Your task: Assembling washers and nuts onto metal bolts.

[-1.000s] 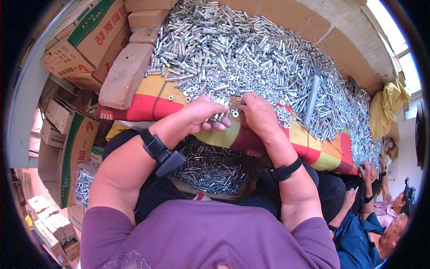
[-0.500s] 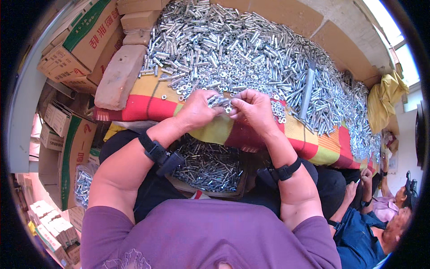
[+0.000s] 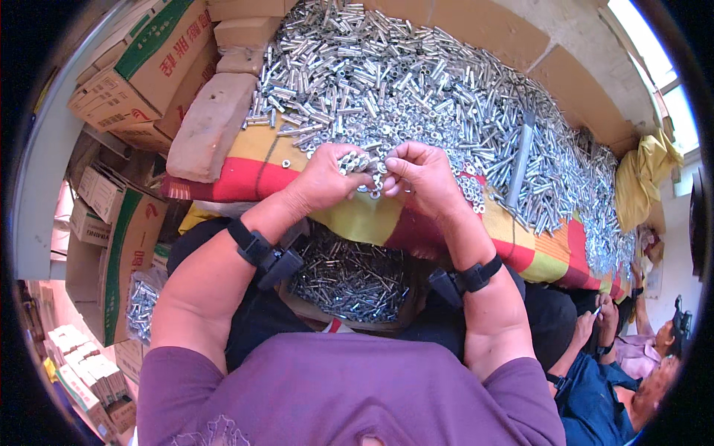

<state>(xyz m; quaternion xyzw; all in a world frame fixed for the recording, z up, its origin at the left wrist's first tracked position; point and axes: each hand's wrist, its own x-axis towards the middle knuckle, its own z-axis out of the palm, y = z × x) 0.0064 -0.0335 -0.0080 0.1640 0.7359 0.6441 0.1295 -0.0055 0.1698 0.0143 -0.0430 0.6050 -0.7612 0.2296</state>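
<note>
My left hand [image 3: 331, 177] is closed round a clump of small silvery metal pieces that look like nuts [image 3: 363, 162], held just above the near edge of the table. Facing it, my right hand [image 3: 422, 175] has thumb and forefinger pinched beside the clump; whatever sits between those fingertips is too small to make out. Beyond both hands spreads a broad heap of metal sleeves [image 3: 357, 63], with loose nuts and washers [image 3: 472, 189] along its near side. Farther right the heap turns into thin bolts [image 3: 547, 193].
A checked cloth [image 3: 238, 178] covers the table edge. Bricks [image 3: 210, 126] border the heap at left, near stacked cartons [image 3: 141, 82]. Below my hands a box of dark bolts [image 3: 349, 286] stands between my legs. A grey strip [image 3: 524, 160] lies on the heap. Co-workers [image 3: 606, 386] sit at right.
The right fingertips have shifted slightly up beside the clump, and more nuts show in my left hand. The whole view has shifted a little. At right, a co-worker's hands have come closer together.
</note>
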